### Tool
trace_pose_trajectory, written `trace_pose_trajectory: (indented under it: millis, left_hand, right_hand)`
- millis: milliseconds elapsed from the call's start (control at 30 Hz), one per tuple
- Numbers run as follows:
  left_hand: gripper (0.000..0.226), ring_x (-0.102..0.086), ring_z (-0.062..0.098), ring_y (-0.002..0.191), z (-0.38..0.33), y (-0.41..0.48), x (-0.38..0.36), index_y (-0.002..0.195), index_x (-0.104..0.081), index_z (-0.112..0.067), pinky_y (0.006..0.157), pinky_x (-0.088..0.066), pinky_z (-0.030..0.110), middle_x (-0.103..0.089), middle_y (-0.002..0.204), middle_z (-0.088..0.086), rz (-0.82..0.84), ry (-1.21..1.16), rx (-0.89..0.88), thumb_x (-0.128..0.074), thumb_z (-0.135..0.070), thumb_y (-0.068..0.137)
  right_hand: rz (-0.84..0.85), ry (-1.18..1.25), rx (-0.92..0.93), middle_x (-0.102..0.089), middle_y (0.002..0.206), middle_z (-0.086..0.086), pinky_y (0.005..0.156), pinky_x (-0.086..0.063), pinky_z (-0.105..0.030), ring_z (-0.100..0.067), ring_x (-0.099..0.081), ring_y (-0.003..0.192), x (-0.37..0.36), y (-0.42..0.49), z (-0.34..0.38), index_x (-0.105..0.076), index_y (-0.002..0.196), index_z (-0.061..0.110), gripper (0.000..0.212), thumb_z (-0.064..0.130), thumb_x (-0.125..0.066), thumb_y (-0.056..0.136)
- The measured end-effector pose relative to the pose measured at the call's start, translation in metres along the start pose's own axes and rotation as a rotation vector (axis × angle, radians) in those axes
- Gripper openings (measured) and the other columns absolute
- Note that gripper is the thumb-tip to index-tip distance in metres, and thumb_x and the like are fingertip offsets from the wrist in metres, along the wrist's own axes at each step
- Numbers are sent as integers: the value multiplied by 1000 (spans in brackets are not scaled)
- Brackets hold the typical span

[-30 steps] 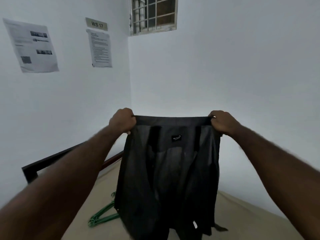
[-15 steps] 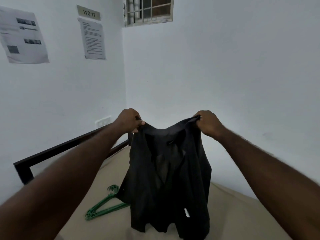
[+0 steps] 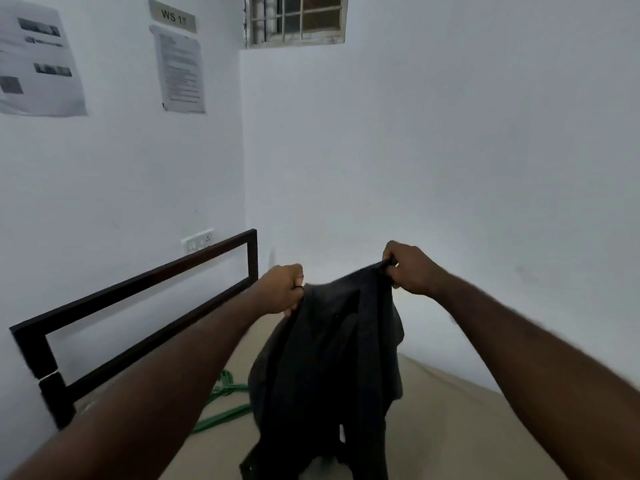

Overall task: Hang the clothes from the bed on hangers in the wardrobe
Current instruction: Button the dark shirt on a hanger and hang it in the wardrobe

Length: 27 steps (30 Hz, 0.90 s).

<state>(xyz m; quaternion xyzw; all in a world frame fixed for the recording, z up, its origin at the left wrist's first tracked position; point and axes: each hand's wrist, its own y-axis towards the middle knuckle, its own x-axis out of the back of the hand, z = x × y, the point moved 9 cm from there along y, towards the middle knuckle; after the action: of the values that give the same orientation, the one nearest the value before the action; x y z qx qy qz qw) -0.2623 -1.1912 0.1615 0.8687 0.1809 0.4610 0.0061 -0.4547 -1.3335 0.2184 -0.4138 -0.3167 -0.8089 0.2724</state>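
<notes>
I hold a black garment (image 3: 329,368) up over the bed (image 3: 450,427) by its top edge. My left hand (image 3: 282,289) grips one top corner, my right hand (image 3: 408,270) grips the other, a little higher. The cloth sags between them and hangs in folds, its lower end reaching the beige mattress. A green hanger (image 3: 221,407) lies on the mattress to the left, partly hidden behind the garment and my left forearm. No wardrobe is in view.
A dark bed frame rail (image 3: 138,282) runs along the left wall, with a wall socket (image 3: 197,240) above it. Papers (image 3: 180,67) and a barred window (image 3: 294,19) are high on the white walls, which close the corner behind the bed.
My hands have come lower and closer together, so the garment's stretched top edge has gone slack and the cloth bunches. The view has tilted down, showing more of the bed rail.
</notes>
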Motion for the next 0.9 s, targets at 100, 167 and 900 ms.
trace_pose_trajectory:
  millis: [100, 167, 900]
  left_hand:
    - [11, -60, 14, 45, -13, -4, -1, 97, -48, -14, 56, -50, 26, -67, 61, 6, -21, 181, -116, -48, -12, 87]
    - [29, -58, 9, 48, -18, -5, -6, 115, -50, -26, 64, -51, 27, -61, 57, -2, 38, 298, -191, -47, -17, 88]
    - [21, -55, 23, 74, -21, -33, -3, 82, -65, -2, 57, -36, 23, -56, 75, 12, 393, 555, -43, -71, -22, 84]
  right_hand:
    - [-3, -121, 55, -61, 76, -6, 62, -47, -37, -30, -61, 69, 0, -4, 12, -47, 93, 15, 10, 9, -52, 87]
    - [78, -323, 118, -54, 72, 1, 64, -43, -36, -28, -55, 74, -8, -8, 26, -47, 106, 21, 21, 15, -51, 87]
    - [373, -584, -5, -53, 70, 1, 58, -41, -28, -29, -62, 75, -24, -40, 46, -44, 71, 19, 24, 16, -64, 84]
